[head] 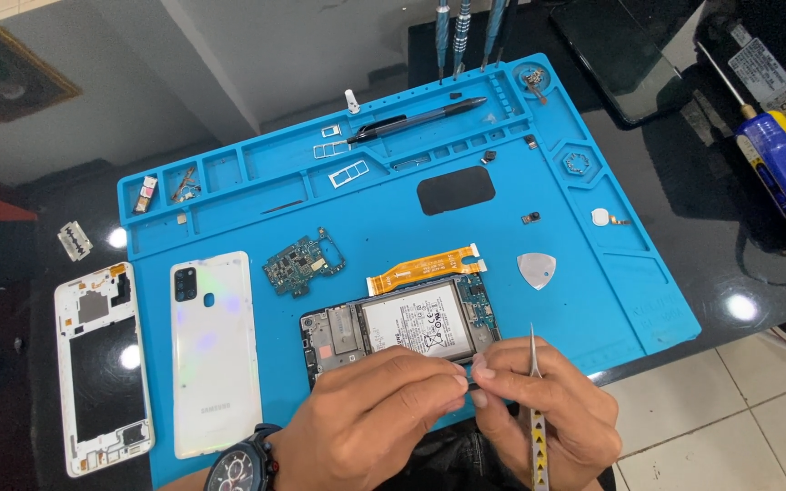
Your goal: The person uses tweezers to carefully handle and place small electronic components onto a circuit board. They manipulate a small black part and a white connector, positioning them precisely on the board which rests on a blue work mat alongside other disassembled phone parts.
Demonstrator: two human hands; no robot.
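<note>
Head view: opened phone (402, 332) on blue mat (593, 300), bench.
Left hand (366, 418): pinches a tiny part, hidden.
Right hand (548, 409): grip closed on tweezers (536, 400).
Handling: light, fragile; hold by edges.

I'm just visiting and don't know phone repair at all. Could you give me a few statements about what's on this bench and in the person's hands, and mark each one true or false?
1. The opened phone lies on the blue mat. True.
2. The white back cover rests on top of the opened phone. False: it lies apart, beside the phone on the mat.
3. The right hand holds tweezers. True.
4. The left hand wears no watch. False: a dark wristwatch sits on that wrist.
5. The green circuit board is still inside the phone. False: it lies loose on the mat above the phone.
6. An orange flex cable lies above the phone. True.
</note>
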